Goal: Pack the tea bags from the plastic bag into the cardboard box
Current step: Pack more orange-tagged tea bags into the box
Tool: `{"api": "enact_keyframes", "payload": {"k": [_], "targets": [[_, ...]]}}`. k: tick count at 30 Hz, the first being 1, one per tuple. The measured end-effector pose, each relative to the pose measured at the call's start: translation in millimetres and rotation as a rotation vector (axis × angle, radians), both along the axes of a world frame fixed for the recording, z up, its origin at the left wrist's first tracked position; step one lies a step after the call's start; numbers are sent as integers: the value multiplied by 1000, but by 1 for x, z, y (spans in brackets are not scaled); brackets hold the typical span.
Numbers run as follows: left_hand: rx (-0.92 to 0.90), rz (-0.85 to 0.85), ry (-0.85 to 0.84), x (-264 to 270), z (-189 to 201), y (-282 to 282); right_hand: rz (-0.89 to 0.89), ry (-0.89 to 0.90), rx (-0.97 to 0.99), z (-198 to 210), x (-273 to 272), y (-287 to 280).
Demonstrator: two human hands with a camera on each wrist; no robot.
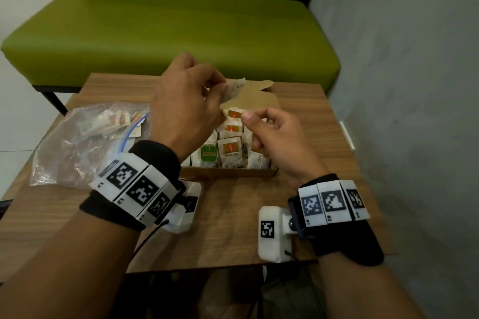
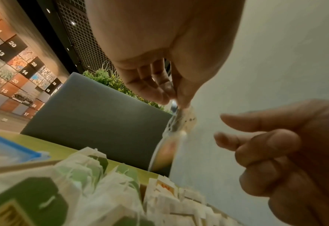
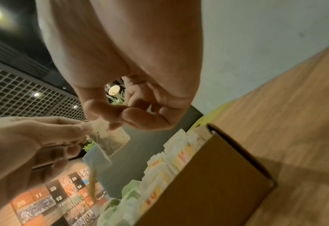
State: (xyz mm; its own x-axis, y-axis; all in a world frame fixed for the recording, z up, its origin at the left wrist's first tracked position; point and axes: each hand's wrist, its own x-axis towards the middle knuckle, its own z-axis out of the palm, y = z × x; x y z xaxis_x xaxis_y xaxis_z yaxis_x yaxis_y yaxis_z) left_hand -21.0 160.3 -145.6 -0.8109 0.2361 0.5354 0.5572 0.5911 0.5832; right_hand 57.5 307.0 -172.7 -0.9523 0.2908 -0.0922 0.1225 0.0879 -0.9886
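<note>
My left hand (image 1: 223, 85) pinches a single tea bag (image 1: 235, 88) by its top corner above the far end of the open cardboard box (image 1: 228, 172). In the left wrist view the tea bag (image 2: 181, 120) hangs from the left hand (image 2: 179, 102) with its blurred tag (image 2: 165, 152) dangling below. My right hand (image 1: 248, 119) hovers over the box's right side with curled fingers, and I see nothing held in it. It sits just apart from the bag. Rows of upright tea bags (image 1: 230, 149) fill the box. The clear plastic bag (image 1: 77, 147), holding a few tea bags, lies to the left.
The box and plastic bag rest on a small wooden table (image 1: 233, 215). A green bench (image 1: 168, 33) stands right behind it, and a grey wall (image 1: 401, 85) runs along the right. The box's flap (image 1: 261, 90) stands open at the far side.
</note>
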Motion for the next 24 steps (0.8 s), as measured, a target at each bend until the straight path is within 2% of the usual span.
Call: {"api": "enact_keyframes", "payload": {"k": [5, 9, 16, 24], "targets": [[-78, -76, -59, -1, 0, 1, -135, 118, 20, 1, -3, 1], [-150, -194, -58, 3, 3, 4, -82, 177, 102, -2, -5, 0], [-28, -221, -136, 5, 9, 3, -99, 254, 7, -3, -6, -1], [-50, -219, -182, 6, 11, 2, -66, 289, -25, -2, -6, -3]]}}
